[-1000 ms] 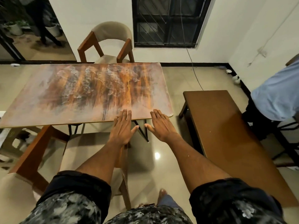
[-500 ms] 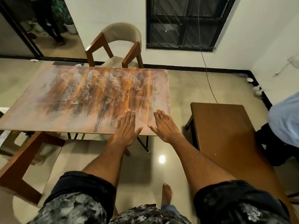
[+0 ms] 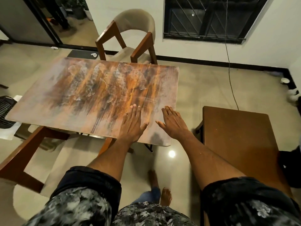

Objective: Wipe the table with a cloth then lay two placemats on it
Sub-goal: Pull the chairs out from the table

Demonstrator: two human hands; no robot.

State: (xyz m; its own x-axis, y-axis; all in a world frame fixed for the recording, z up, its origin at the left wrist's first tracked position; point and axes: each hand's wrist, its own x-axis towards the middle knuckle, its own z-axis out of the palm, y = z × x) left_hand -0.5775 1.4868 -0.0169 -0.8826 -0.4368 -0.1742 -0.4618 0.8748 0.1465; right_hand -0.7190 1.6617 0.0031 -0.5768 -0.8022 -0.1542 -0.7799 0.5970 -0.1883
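The table (image 3: 91, 98) is lying in front of you, its streaked orange-brown top taking up the middle of the view, its near right corner closest to you. You are holding your left hand (image 3: 132, 126) and right hand (image 3: 173, 124) flat, palms down, over that corner, fingers straight and close together, thumbs angled toward each other, holding nothing. Whether the palms are touching the top, I cannot tell. No cloth or placemat is showing anywhere, so the wiping is probably not yet begun.

Risks, as a judgement: you are leaning toward the corner, so weight pressed there could tip or shift the table. Your bare foot (image 3: 166, 195) is standing on glossy floor just short of the table, where a slip is possible.

Around the table: a chair (image 3: 133, 36) is sitting at its far edge, another chair (image 3: 21, 162) at its near left. A bench (image 3: 239, 144) is standing to its right, leaving a narrow floor gap.
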